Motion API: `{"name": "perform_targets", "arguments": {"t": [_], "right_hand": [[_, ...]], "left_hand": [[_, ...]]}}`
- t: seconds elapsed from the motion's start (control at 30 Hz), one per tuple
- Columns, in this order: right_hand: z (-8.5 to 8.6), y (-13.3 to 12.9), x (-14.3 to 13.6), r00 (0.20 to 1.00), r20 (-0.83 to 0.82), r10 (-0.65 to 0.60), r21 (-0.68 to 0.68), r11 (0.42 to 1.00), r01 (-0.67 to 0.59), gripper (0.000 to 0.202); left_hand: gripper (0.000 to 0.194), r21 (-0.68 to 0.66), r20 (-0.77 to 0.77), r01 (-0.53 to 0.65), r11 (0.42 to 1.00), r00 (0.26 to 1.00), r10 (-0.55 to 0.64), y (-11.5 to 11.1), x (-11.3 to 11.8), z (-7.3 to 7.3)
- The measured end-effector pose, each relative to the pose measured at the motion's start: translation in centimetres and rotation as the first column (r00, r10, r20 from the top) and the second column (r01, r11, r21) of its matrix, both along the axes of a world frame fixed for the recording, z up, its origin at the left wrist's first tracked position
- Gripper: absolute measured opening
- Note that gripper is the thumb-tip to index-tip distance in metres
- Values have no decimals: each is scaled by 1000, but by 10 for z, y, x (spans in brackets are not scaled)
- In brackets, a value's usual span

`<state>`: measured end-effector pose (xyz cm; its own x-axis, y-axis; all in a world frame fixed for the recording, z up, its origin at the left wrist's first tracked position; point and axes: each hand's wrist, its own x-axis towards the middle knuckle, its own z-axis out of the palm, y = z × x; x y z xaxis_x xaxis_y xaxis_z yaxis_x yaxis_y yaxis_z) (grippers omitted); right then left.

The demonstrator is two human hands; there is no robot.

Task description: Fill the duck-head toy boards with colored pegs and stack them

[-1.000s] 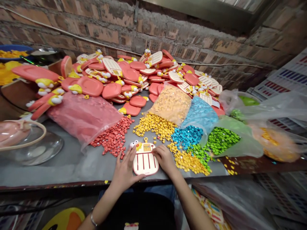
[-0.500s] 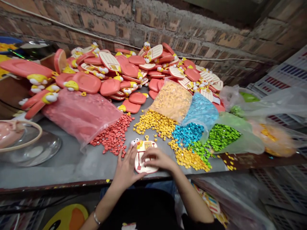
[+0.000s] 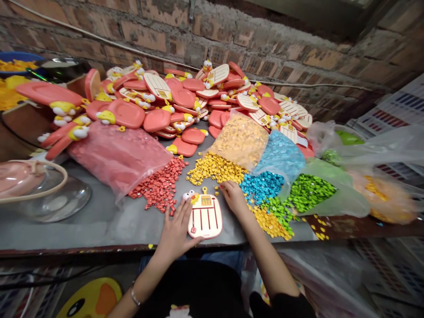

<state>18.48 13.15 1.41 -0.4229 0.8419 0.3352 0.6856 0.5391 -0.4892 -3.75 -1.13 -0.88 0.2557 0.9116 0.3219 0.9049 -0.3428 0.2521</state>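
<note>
Grey tabletop (image 3: 115, 225) is seen beneath the cream board (image 3: 204, 216), touched at nine o'clock by the nearer, splayed left hand (image 3: 175, 232). From the bunched right hand (image 3: 236, 199), whose grasp cannot be told, the board is found at seven o'clock; its long axis is aligned twelve-to-six, its yellow loop (image 3: 204, 190) pointed at twelve.

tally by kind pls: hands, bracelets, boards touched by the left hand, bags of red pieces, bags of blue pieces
Hands: 2, left hand and right hand
Bracelet: 1
Board touched by the left hand: 1
Bag of red pieces: 1
Bag of blue pieces: 1
Total: 6
</note>
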Motion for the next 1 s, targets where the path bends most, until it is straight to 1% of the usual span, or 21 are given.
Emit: {"name": "perform_targets", "arguments": {"t": [0.07,0.1,0.17,0.27,0.4,0.5,0.63,0.73,0.83,0.9,1.0], "right_hand": [[3,-12,-2,996,-58,63,-50,997,-66,19],[3,-18,-4,995,-48,89,-69,993,-92,18],[1,-29,-10,993,29,111,-78,991,-108,19],[-7,-38,-18,989,129,68,-45,997,-62,21],[-16,-41,-20,996,82,-21,0,1000,21,20],[-18,-41,-18,996,83,-21,39,999,18,22],[-17,-45,-15,997,71,28,30,999,-30,23],[-14,-52,-9,997,14,74,-30,997,-74,24],[-12,-57,-4,989,-20,149,-95,984,-150,24],[-12,-58,-8,980,-30,199,-106,974,-201,24],[-13,-59,-26,967,-30,254,-93,962,-256,25]], "left_hand": [[100,2,-14,4,1000,1000,-4,0,0,1],[99,3,-20,7,1000,1000,-7,0,0,1],[97,3,-27,9,1000,1000,-8,1,1,2],[96,-7,-25,-8,1000,1000,8,0,1,2],[98,-28,-28,-18,999,999,18,0,1,4],[98,-46,-36,-9,999,999,7,-1,1,6],[97,-77,-40,-13,997,999,9,-1,2,8],[97,-94,-37,-32,995,999,29,-1,2,8],[98,-97,-22,-43,994,999,41,-2,2,8],[97,-100,-7,-45,994,999,45,-2,2,8],[96,-110,19,-46,993,999,48,-2,2,8]]}}
